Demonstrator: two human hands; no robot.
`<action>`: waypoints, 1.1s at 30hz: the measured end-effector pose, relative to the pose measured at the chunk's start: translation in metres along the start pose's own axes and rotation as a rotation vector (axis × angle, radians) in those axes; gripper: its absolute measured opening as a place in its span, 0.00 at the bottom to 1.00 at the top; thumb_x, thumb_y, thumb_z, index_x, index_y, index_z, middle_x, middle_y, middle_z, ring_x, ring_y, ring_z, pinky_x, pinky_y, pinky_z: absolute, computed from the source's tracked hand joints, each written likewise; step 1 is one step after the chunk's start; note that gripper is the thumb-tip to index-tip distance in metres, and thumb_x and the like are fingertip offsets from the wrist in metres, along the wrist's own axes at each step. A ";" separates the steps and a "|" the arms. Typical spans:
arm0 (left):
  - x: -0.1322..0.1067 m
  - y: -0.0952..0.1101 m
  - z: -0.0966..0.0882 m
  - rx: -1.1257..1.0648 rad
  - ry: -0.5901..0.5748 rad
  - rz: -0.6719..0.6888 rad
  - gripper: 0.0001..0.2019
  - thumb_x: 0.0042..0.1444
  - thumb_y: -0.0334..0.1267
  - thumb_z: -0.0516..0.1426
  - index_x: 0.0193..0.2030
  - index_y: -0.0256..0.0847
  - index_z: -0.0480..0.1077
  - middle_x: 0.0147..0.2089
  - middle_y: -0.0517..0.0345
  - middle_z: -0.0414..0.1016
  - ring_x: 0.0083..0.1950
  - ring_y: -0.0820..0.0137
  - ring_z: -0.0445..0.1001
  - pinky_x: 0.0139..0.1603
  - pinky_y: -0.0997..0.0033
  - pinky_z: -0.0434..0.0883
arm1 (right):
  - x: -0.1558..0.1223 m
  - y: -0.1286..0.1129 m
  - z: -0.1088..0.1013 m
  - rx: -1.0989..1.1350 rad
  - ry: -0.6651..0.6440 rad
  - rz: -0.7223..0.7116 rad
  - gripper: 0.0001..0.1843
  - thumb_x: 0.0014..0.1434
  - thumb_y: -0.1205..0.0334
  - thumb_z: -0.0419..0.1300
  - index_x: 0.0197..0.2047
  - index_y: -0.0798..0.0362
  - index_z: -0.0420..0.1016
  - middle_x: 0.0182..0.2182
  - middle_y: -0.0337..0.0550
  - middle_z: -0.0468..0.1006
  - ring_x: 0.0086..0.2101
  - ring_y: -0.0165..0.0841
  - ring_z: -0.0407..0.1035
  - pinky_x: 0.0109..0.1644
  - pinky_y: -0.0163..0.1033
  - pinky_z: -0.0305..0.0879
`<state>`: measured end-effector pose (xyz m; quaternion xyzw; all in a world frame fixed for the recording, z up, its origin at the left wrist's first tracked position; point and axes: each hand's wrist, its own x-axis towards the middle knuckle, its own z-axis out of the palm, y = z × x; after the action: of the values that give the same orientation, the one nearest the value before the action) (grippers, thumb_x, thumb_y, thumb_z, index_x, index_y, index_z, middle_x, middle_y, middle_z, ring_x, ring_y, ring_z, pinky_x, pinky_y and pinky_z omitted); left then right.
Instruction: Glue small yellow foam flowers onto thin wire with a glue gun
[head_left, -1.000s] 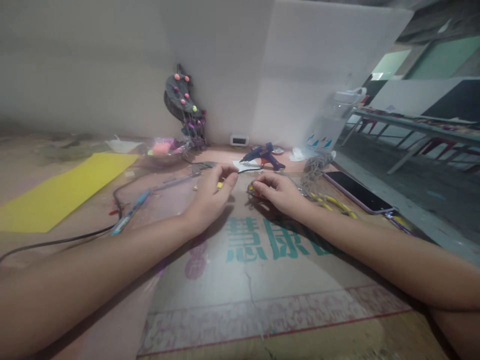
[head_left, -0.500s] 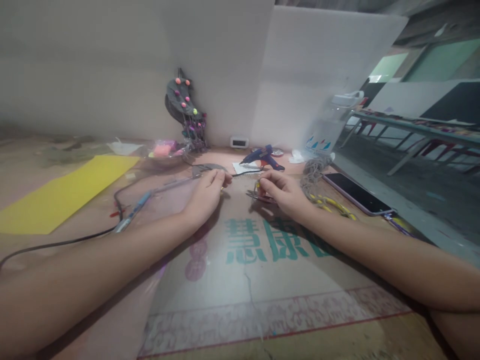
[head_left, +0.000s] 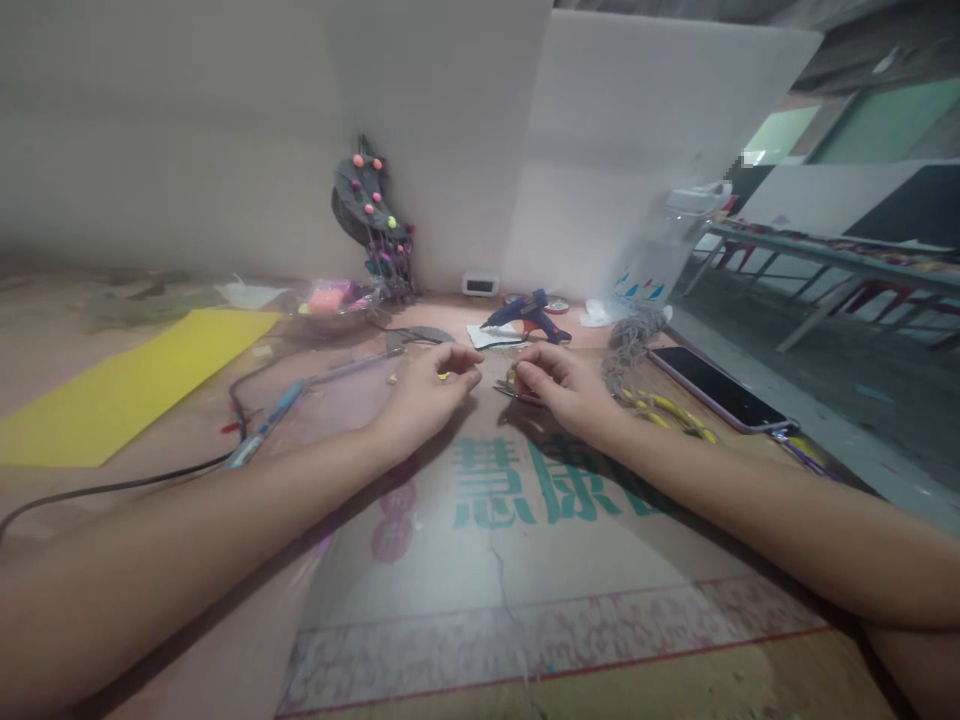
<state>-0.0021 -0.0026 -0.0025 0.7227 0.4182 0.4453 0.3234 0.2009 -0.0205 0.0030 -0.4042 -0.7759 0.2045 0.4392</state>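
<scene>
My left hand (head_left: 435, 388) is held over the table with thumb and fingers apart and nothing seen between them. A few small yellow bits (head_left: 444, 377) show by its fingers. Across a short gap, my right hand (head_left: 559, 380) is closed on what looks like a pair of scissors (head_left: 505, 388). Their thin metal blades point left, and the handles are mostly hidden in the palm. A small yellow-and-grey piece (head_left: 513, 374) shows at the right thumb and fingertip. Just beyond both hands lies a blue glue gun (head_left: 517, 312) on a white paper (head_left: 480, 335).
Grey yarn (head_left: 634, 340), a yellow-and-grey cord (head_left: 667, 410) and a phone (head_left: 720, 388) lie at right, before a clear bottle (head_left: 660, 250). At left are a yellow sheet (head_left: 142, 385), a blue pen (head_left: 266, 420) and a black cable (head_left: 135, 483). A grey moon ornament (head_left: 360, 200) stands behind.
My left hand has moved slightly right, and its thumb and fingers have parted from a pinch. The right hand has barely moved and keeps its hold.
</scene>
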 end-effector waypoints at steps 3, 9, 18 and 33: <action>0.000 -0.001 0.001 0.025 -0.007 0.013 0.08 0.56 0.34 0.57 0.43 0.39 0.73 0.42 0.55 0.78 0.46 0.67 0.74 0.52 0.65 0.68 | 0.000 -0.001 0.000 -0.005 -0.002 -0.004 0.10 0.65 0.58 0.54 0.33 0.52 0.69 0.26 0.37 0.72 0.29 0.29 0.65 0.36 0.36 0.61; -0.002 -0.001 0.001 0.041 -0.012 0.043 0.07 0.57 0.33 0.56 0.42 0.39 0.73 0.42 0.55 0.77 0.45 0.67 0.74 0.51 0.66 0.70 | -0.001 -0.004 0.000 -0.062 -0.009 -0.063 0.10 0.65 0.59 0.54 0.33 0.52 0.70 0.27 0.38 0.74 0.30 0.29 0.67 0.38 0.36 0.62; -0.002 -0.004 0.002 -0.136 -0.058 0.008 0.07 0.61 0.36 0.52 0.44 0.40 0.69 0.39 0.57 0.77 0.40 0.70 0.75 0.42 0.69 0.72 | 0.001 -0.004 0.001 -0.098 0.002 -0.061 0.10 0.65 0.59 0.54 0.33 0.52 0.70 0.27 0.37 0.74 0.30 0.29 0.67 0.36 0.36 0.61; -0.006 0.005 -0.001 0.033 -0.008 0.055 0.06 0.57 0.34 0.57 0.41 0.40 0.73 0.42 0.55 0.78 0.46 0.67 0.75 0.50 0.66 0.71 | 0.001 -0.005 0.001 -0.125 -0.012 -0.042 0.10 0.65 0.59 0.54 0.32 0.52 0.70 0.28 0.38 0.75 0.30 0.29 0.67 0.37 0.35 0.61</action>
<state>-0.0027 -0.0106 -0.0002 0.7409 0.4043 0.4441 0.3007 0.1977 -0.0227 0.0064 -0.4131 -0.7981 0.1489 0.4125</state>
